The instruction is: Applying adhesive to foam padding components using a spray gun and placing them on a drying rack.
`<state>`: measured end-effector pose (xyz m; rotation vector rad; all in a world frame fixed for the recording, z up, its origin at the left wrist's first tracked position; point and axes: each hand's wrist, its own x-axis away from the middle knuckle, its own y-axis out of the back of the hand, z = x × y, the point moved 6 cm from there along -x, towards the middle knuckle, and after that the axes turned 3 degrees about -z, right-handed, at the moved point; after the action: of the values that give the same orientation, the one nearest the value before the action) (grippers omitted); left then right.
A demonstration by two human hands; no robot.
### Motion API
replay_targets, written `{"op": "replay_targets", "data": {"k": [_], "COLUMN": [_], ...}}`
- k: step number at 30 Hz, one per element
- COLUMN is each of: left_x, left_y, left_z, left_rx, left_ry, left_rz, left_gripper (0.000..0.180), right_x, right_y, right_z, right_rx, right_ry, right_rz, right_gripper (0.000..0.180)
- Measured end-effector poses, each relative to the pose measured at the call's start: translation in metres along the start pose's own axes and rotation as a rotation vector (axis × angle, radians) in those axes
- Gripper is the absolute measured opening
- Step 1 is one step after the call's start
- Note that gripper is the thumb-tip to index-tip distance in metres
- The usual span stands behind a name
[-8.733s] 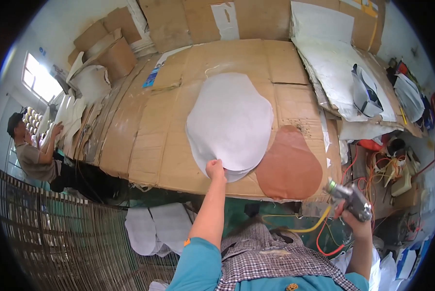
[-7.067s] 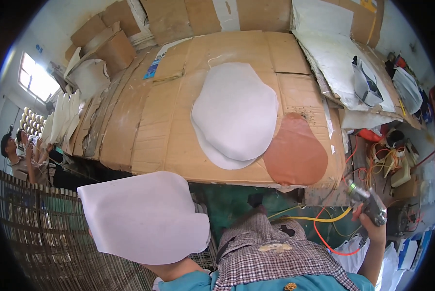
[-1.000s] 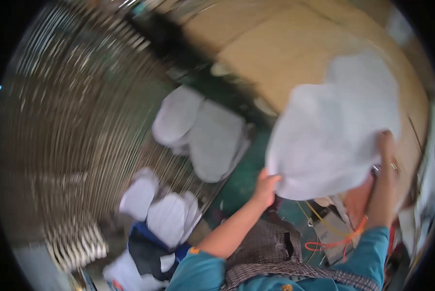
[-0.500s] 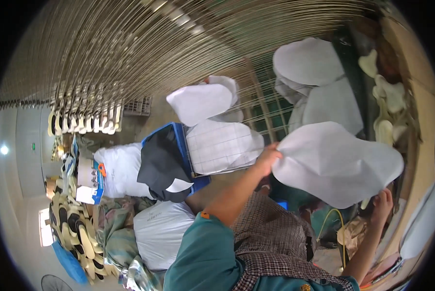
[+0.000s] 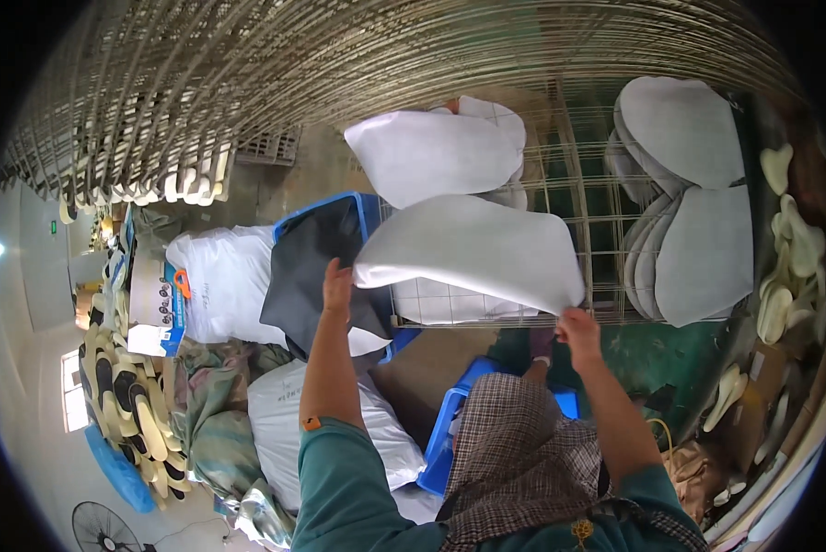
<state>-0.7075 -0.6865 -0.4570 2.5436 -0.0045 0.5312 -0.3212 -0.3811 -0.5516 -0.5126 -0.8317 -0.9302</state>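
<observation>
A white sheet with a rounded outline [image 5: 482,241] stretches between my two hands above a wire rack [image 5: 597,170]. My left hand [image 5: 337,287] is at its left end, fingers closed at the edge. At the lower right corner, my right hand [image 5: 578,333] pinches the sheet. Beneath it, another white sheet [image 5: 440,304] lies on the wire grid, partly covered. Farther off on the rack is a white piece [image 5: 431,156] with others under it. Stacks of similar white pieces [image 5: 684,129] sit on the rack's right side.
Many layered wire racks [image 5: 247,101] rise at the far side. A blue bin with black sheet material [image 5: 316,267] stands left, beside white bags [image 5: 224,285]. Blue crates [image 5: 440,442] are near my legs. Cream shoe-sole-shaped pieces [image 5: 781,248] lie at right, others at lower left.
The sheet has moved left, from the right side to over the rack's near part. Both hands have moved left with it, and the view has shifted.
</observation>
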Motion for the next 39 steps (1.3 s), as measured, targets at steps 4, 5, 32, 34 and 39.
{"op": "replay_targets", "data": {"k": [4, 5, 32, 34, 39], "left_x": [-0.038, -0.045, -0.117, -0.097, -0.098], "left_y": [0.059, 0.071, -0.073, -0.071, 0.069], "left_z": [0.074, 0.092, 0.282, 0.280, 0.273], "left_rx": [-0.201, -0.274, 0.545, 0.580, -0.161], "left_ry": [0.144, 0.106, 0.783, 0.760, 0.422], "left_rz": [-0.174, -0.172, -0.373, -0.381, -0.350], "left_gripper": [0.054, 0.050, 0.015, 0.014, 0.023], "right_x": [-0.002, 0.003, -0.110, -0.106, -0.071], "right_y": [-0.020, -0.022, -0.179, -0.163, -0.178], "right_z": [-0.049, -0.060, -0.140, -0.132, -0.122], "right_rx": [0.242, 0.329, -0.264, -0.261, -0.304], "right_ry": [-0.098, -0.146, -0.454, -0.413, -0.396], "right_rz": [0.227, 0.291, 0.277, 0.229, 0.234], "right_gripper": [0.010, 0.010, 0.011, 0.011, 0.012]}}
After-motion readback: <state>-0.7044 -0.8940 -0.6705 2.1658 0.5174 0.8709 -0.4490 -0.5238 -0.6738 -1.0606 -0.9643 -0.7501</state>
